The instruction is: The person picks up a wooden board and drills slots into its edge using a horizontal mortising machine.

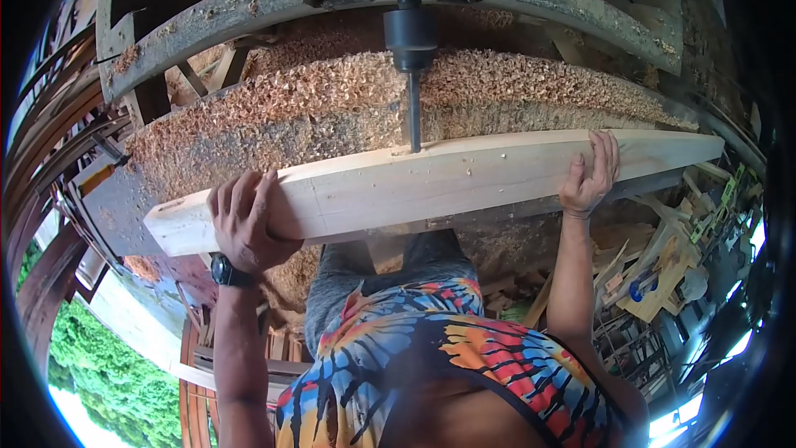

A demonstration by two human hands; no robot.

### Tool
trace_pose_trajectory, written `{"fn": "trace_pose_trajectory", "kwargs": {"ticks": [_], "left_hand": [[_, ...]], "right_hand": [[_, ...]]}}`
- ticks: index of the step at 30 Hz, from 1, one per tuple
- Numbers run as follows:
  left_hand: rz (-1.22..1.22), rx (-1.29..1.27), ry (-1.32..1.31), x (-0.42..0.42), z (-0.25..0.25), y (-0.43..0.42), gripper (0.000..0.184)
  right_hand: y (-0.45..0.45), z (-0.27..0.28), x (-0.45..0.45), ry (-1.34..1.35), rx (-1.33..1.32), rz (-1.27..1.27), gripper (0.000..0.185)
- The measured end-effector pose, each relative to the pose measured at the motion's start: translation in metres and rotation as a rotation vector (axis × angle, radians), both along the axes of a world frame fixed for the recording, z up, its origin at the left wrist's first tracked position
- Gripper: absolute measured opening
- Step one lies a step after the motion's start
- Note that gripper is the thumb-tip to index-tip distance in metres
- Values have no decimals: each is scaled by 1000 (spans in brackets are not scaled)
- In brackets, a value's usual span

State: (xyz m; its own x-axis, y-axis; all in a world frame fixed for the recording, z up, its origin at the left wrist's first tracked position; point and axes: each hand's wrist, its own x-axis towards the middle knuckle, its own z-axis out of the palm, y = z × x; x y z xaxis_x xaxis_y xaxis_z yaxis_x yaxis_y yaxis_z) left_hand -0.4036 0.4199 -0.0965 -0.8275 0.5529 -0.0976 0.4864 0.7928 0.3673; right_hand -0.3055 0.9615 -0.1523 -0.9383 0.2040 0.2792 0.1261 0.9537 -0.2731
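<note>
A long pale wooden plank (464,178) stands on its edge across the worktable, spanning most of the view. My left hand (249,220), with a dark watch on the wrist, grips it near its left end, fingers over the upper edge. Toward the right part, my right hand (590,176) holds the same plank, fingertips on its top edge and thumb on the near face. Between my hands, a vertical drill bit (414,112) in a black chuck (410,37) meets the plank's upper edge at a cut slot. A slot also shows near the left end.
Wood shavings (332,91) lie heaped on the worktable (124,207) behind the plank. A heavy frame beam (207,25) crosses beyond the bit. Stacked wood strips (41,116) stand at the left, and scrap pieces (663,270) lie at the right.
</note>
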Motion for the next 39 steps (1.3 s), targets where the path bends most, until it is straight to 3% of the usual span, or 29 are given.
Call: {"fn": "trace_pose_trajectory", "kwargs": {"ticks": [8,20,39], "left_hand": [[-104,-1,28,-73,1,9,107],[-6,7,-6,26,2,-4,95],[-99,48,38,-52,-2,-2,102]], "right_hand": [[6,-7,-38,28,0,-59,41],[-7,3,14,4,-3,12,47],[-4,-3,-30,22,8,-54,41]]}}
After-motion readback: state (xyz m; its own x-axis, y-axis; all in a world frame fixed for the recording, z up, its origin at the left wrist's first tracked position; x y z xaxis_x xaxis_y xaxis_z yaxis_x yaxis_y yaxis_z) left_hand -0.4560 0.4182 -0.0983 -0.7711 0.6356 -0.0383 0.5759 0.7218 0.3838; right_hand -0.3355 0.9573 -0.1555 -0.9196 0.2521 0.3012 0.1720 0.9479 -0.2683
